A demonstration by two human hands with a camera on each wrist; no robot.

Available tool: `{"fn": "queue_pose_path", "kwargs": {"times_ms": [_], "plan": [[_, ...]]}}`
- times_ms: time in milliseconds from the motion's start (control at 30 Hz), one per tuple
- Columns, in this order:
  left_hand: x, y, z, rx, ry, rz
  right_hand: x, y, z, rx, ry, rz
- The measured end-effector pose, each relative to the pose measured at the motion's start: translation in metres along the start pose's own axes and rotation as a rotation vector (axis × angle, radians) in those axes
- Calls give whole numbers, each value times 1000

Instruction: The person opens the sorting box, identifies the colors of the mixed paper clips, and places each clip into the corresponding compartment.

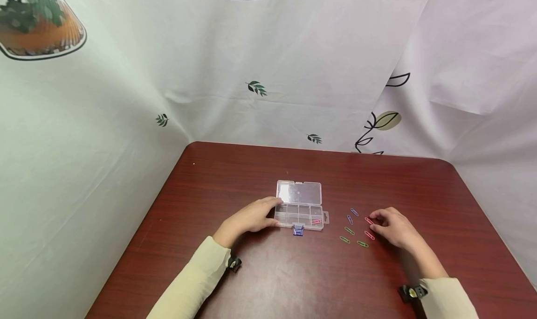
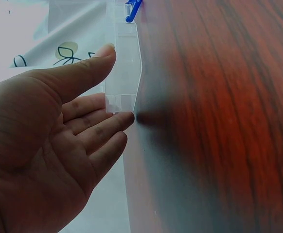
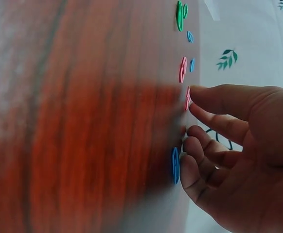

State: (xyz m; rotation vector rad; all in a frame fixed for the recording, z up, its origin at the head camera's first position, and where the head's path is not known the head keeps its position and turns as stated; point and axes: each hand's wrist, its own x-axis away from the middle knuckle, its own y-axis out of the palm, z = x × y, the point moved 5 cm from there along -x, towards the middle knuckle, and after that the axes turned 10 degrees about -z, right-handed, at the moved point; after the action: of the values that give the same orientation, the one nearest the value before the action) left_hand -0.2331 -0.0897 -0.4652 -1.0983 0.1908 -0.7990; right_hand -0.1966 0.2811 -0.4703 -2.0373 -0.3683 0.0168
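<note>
The left hand (image 1: 253,215), loosely spread, rests against the left end of the box (image 1: 304,210), likely steadying it, while the right hand's (image 1: 395,226) barely parted thumb and forefinger bracket a pink clip (image 1: 368,220) on the table (image 1: 268,281), any grip unclear.

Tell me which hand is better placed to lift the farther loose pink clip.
Probably the right hand: its fingertips are at that pink clip. The left hand is away at the left end of the clear box.
</note>
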Motion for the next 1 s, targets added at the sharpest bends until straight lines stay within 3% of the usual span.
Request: {"fn": "queue_pose_path", "kwargs": {"times_ms": [1000], "plan": [[2, -1, 2, 0, -5, 1, -9, 3, -4, 16, 88, -99]]}}
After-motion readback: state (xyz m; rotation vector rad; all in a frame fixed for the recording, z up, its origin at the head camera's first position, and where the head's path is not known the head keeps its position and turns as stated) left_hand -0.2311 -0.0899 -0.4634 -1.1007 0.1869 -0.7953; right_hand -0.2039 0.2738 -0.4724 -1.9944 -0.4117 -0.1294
